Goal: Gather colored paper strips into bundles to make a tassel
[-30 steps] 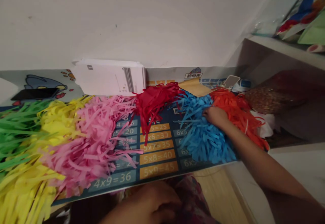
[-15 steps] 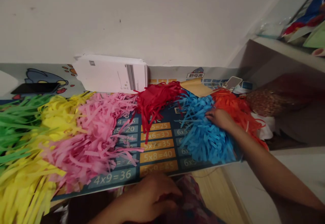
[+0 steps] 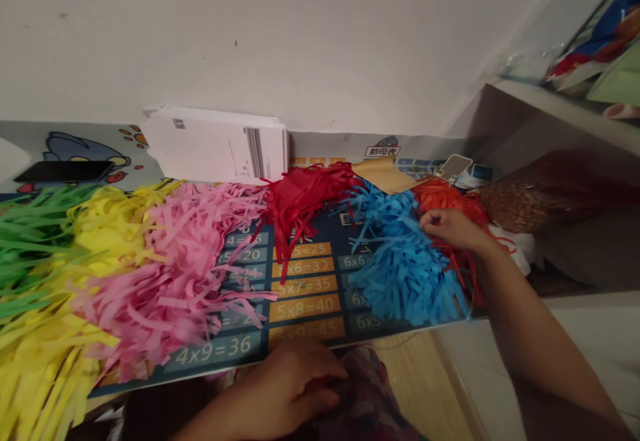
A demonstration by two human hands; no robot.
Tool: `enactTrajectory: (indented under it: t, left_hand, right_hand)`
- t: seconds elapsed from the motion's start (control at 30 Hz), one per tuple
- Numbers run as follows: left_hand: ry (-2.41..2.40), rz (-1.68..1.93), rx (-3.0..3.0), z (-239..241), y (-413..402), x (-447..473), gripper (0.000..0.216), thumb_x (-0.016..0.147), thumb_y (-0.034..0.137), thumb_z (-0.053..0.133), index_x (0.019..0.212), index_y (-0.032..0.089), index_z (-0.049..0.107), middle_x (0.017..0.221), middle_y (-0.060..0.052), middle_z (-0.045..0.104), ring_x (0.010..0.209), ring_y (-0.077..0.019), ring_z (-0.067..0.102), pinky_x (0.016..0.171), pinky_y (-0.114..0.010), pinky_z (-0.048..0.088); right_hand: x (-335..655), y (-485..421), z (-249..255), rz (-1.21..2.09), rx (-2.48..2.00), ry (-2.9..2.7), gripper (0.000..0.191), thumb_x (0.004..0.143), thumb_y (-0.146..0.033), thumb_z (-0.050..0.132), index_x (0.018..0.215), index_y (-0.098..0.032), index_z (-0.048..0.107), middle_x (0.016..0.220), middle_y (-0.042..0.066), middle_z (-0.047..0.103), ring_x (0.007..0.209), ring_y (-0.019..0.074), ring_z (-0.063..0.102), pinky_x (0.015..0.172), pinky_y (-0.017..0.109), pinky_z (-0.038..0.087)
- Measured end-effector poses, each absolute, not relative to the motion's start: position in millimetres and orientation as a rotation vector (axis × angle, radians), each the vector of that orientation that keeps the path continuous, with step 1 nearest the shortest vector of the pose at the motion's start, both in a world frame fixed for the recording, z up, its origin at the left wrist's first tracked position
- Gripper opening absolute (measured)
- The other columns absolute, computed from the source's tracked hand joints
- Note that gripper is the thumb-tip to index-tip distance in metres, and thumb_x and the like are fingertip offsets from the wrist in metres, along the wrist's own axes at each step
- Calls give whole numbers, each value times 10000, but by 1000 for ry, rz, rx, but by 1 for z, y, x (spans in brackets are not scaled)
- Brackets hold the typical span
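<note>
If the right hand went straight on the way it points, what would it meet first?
Probably the blue paper strips, just ahead of the right hand; depth is unclear, so it might pass over them.

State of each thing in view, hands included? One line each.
Left hand: half-curled, thumb apart from fingers
Right hand: curled over strips, grip unclear
Blue strips: heaped, tangled
Orange strips: heaped, partly hidden
Red strips: bunched
Pink strips: heaped, spread
Yellow strips: heaped, ends fanned
Green strips: loose
Phone: screen dark
Mat: partly covered

Two hands (image 3: 450, 228), six colours of fringe (image 3: 400, 274)
</note>
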State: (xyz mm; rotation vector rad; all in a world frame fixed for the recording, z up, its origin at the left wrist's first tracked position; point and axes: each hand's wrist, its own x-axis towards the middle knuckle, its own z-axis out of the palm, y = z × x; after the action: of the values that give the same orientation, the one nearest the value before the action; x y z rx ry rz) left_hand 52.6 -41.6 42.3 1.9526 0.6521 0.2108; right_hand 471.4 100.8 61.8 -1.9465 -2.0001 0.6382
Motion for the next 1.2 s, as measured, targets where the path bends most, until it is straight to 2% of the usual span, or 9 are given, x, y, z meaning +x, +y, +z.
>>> enactTrajectory:
  t: [0.17,0.3,0.4,0.53,0.73,0.87,0.97,1.1,1.2]
  left_hand:
    - [632,276,2059,55,-28,52,210,952,271,553,1123,261,676,1048,-23,724,967,-183,652,837,-274,464]
    - [681,541,2215,77,14,81,220,966,267,510,1074,233,698,990,-28,728,919,-188,655,831,-290,477]
    - [866,870,2343,92,63,132,281,934,216,526,1176,183,667,1195,-108,685,1137,-271,593,1011,-412,424]
    - [723,942,2523,96,124,207,454,827,202,684,1276,171,624,1307,-126,642,1227,-315,534,1058,-464,366]
    - [744,1136,2209,83,139,255,239,797,158,695,1032,191,723,1191,-95,685,1204,-270,543,1082,-419,320]
    - [999,1224,1695,79,108,257,94,810,230,687,855,148,689,931,-70,692,962,-227,606,884,-347,447]
    - [851,1070,1381,77,88,260,212,824,339,694,744,145,662,702,-3,635,700,-140,577,686,-258,446]
    - [673,881,746,71,88,265,264,623,241,859,758,133,658,636,38,602,588,-78,524,593,-211,397]
    - [664,808,634,62,97,265,271,604,216,861,716,126,631,596,38,583,538,-74,525,552,-215,395]
  right_hand:
    - [489,98,103,576,-1864,-1913,306,701,-479,594,688,-174,617,677,56,636,620,153,537,603,267,427]
    - [479,89,134,490,-1816,-1950,313,730,-471,594,720,-162,638,725,67,648,665,162,534,634,278,415]
    - [463,81,151,470,-1757,-2025,308,718,-475,625,705,-168,643,733,69,654,692,184,556,657,290,430]
    - [451,73,163,465,-1705,-2082,314,725,-488,630,677,-179,645,720,74,656,670,193,561,632,296,443]
    - [464,61,167,447,-1702,-2039,312,732,-515,643,686,-207,639,689,38,641,649,179,559,618,281,451]
    - [472,55,154,423,-1712,-1963,284,760,-479,625,698,-202,635,672,23,616,625,159,534,615,272,437]
    - [468,54,141,487,-1691,-1944,285,756,-484,629,697,-205,628,679,27,625,632,163,543,603,267,444]
    - [458,53,130,604,-1645,-2023,333,755,-539,645,700,-210,640,704,30,642,662,173,568,621,269,468]
    - [453,50,125,614,-1633,-2012,349,782,-555,646,754,-208,675,764,42,674,705,181,586,638,268,468]
